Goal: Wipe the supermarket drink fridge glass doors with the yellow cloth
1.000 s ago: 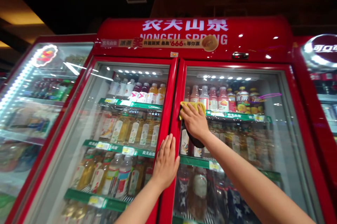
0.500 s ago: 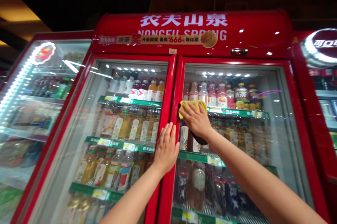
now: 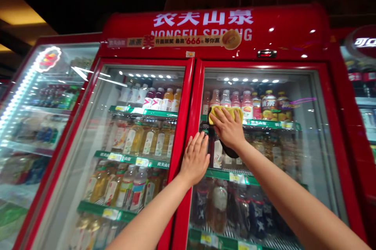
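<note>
1. Yellow cloth [image 3: 226, 114]: pressed against the outer face of the glass door [image 3: 305, 152] on the right of the view, close to that door's inner edge and level with the upper green shelf rail [image 3: 273, 124].
2. Right hand [image 3: 229, 127]: fingers slightly spread and curled over the cloth, pinning it to the glass.
3. Dark pad or cloth [image 3: 229, 151]: hangs below the right hand, against the glass; its exact kind cannot be told.
4. Left hand [image 3: 194, 160]: open and empty, fingers apart, palm flat against the red door stiles [image 3: 188, 97] where the two doors meet, just below and left of the cloth.
5. Bottled drinks [image 3: 247, 108]: ranked on shelves behind the glass.
6. Red drinks cooler [image 3: 214, 34]: canopy lettered "NONGFU SPRING". A lit cooler [image 3: 26, 101] stands at left and a Coca-Cola cooler [image 3: 364, 42] at right.
</note>
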Demonstrator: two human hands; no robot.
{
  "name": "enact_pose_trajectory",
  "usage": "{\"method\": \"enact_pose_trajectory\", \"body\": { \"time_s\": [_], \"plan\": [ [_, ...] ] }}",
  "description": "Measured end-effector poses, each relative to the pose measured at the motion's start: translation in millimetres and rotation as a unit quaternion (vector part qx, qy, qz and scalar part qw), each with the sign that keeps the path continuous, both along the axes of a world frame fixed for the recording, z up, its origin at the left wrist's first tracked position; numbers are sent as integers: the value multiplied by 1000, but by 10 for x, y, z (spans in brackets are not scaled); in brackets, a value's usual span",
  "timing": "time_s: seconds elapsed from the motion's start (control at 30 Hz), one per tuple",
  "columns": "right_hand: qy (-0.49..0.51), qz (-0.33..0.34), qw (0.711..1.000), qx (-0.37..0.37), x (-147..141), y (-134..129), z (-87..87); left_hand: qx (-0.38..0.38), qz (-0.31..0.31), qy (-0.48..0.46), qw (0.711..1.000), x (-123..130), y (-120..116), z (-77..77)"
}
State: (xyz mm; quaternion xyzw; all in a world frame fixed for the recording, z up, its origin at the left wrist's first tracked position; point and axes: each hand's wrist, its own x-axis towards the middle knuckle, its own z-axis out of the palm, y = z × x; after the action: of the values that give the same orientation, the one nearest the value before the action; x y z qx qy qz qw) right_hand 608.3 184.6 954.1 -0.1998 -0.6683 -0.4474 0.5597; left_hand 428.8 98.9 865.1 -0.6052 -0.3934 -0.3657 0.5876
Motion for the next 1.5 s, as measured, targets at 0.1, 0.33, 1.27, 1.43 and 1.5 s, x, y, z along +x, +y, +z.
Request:
{"method": "enact_pose_trajectory", "body": {
  "time_s": [0.1, 0.33, 1.27, 1.43, 1.5],
  "plan": [
    [112, -10, 993, -26, 212, 69, -85, 9, -2, 17, 1000, 46, 21, 37],
    [-31, -38, 999, -19, 332, 81, -355, 40, -11, 19, 999, 220, 191, 218],
    [69, -103, 990, -72, 1854, 483, -144, 26, -61, 80, 995, 1491, 689, 235],
    [193, -118, 968, -111, 2424, 652, 18, 16, -94, 81, 992, 1766, 802, 176],
    [228, -129, 958, -116, 2607, 734, -253, 16, -101, 81, 991, 1791, 827, 102]
  ]
}}
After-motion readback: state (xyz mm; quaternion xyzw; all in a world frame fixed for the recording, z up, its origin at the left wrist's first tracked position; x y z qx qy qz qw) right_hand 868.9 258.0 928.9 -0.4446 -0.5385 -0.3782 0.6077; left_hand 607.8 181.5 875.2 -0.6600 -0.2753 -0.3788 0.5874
